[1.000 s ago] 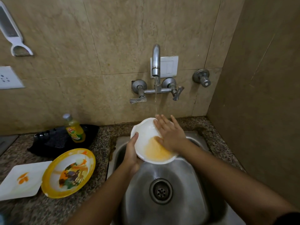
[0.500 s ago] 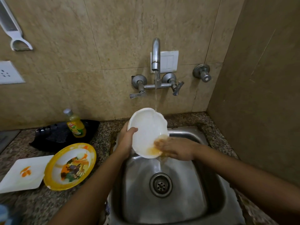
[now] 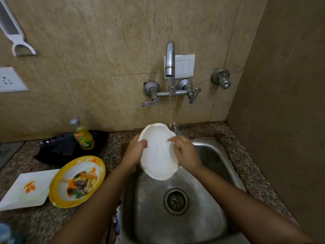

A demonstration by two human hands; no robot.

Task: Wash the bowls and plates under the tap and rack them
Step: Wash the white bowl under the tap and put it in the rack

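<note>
A white bowl (image 3: 157, 152) is tilted over the steel sink (image 3: 207, 205), its inside facing me, just left of the water stream from the tap (image 3: 170, 60). My left hand (image 3: 134, 152) grips its left rim, thumb inside. My right hand (image 3: 184, 152) lies on the bowl's right side, fingers pressed against the inner surface and rim. On the counter to the left rest a yellow-rimmed plate (image 3: 77, 180) with a picture and orange smears, and a white square plate (image 3: 26, 189) with an orange stain.
A bottle of yellow dish soap (image 3: 82, 135) stands on a black cloth (image 3: 61, 148) behind the plates. The sink drain (image 3: 175, 201) is open. Walls close in behind and on the right. No rack is in view.
The orange residue in the bowl has mostly washed off. My right hand moved from the bowl's lower edge up to its right side, and the bowl shifted slightly left of the stream.
</note>
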